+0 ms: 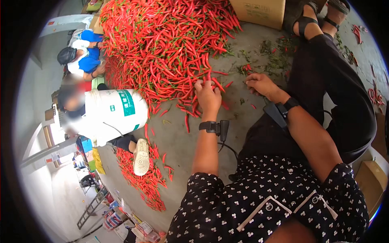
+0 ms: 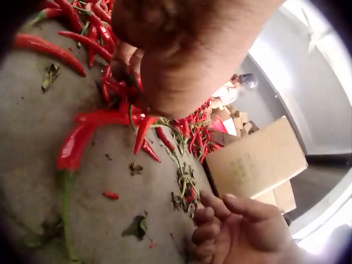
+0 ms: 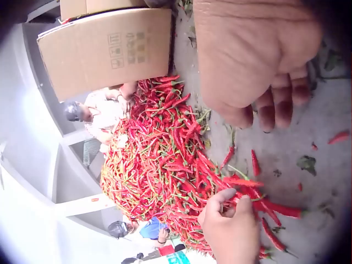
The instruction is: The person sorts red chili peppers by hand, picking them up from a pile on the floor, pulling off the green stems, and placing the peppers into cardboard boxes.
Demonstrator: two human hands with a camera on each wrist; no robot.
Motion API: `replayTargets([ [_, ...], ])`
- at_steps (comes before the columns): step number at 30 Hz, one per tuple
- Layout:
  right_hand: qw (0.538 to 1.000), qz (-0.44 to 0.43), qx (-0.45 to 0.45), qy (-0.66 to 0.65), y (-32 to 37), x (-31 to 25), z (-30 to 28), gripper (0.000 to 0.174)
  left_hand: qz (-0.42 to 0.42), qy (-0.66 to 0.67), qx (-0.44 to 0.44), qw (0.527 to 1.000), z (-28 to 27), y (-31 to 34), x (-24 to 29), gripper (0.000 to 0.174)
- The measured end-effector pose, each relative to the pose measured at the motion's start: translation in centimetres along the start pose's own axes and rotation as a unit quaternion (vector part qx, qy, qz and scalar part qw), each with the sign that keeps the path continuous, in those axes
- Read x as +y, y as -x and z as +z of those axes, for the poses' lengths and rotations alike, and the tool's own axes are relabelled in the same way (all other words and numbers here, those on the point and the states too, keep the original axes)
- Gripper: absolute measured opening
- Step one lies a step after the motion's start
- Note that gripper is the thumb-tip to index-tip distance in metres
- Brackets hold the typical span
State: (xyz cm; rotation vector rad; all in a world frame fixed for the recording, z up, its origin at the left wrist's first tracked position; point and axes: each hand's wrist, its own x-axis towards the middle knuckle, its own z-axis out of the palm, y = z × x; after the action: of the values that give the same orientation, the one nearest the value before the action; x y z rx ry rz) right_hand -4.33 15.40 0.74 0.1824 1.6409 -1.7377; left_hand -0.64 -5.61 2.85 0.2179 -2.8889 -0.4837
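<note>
on the grey floor (image 1: 178, 150), the left hand (image 1: 209, 98) gripped red peppers (image 1: 209, 75), which called for a light pinch; the right hand (image 1: 265, 86) curled loosely, empty.

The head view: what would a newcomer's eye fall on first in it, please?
Probably the big heap of red chillies, spread over the grey floor at the top of the picture. Next, the white bucket with a green label, left of centre, beside the heap. Then the left hand, its fingers among chillies at the heap's edge.
</note>
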Motion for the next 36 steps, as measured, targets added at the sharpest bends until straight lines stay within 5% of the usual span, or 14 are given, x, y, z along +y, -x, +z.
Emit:
replayTargets([
  [5,1.000,-0.012,-0.011,-0.005,0.2,-0.4,0.2,0.024,0.072,0.123,-0.059,0.988,0.2,2.0,1.3,0.021],
  [11,1.000,-0.008,-0.029,0.003,0.2,-0.4,0.0,0.025,-0.153,0.321,-0.005,0.935,2.2,2.4,-2.0,0.030],
  [15,0.999,0.022,-0.034,0.022,-0.2,0.0,0.2,0.025,-0.127,0.147,-0.055,0.979,1.1,1.4,-0.2,0.037],
  [19,0.999,-0.026,-0.007,0.035,-0.5,0.9,0.5,0.021,-0.094,0.126,-0.051,0.986,2.5,-0.7,1.4,0.041],
  [22,0.999,-0.039,0.000,0.032,-1.0,1.3,0.4,0.021,-0.177,0.163,-0.130,0.962,3.2,-2.2,2.2,0.046],
  [25,0.999,-0.030,0.003,0.031,-0.9,1.2,0.5,0.021,-0.129,0.061,-0.114,0.983,2.6,-2.1,4.5,0.047],
  [27,0.999,-0.019,0.005,0.025,-0.8,0.9,0.5,0.020,-0.010,-0.005,-0.121,0.993,3.1,-1.7,4.3,0.044],
  [32,1.000,0.022,-0.016,0.003,-0.4,0.3,0.4,0.025,0.085,-0.010,-0.111,0.990,3.0,-2.0,3.7,0.040],
  [34,0.999,0.012,-0.032,-0.027,-0.3,0.0,0.2,0.028,-0.052,0.136,-0.164,0.976,2.0,-2.7,3.3,0.036],
  [36,0.997,0.005,-0.047,-0.058,0.2,-0.6,0.1,0.031,-0.067,0.235,-0.171,0.955,1.4,-2.6,3.2,0.036],
])
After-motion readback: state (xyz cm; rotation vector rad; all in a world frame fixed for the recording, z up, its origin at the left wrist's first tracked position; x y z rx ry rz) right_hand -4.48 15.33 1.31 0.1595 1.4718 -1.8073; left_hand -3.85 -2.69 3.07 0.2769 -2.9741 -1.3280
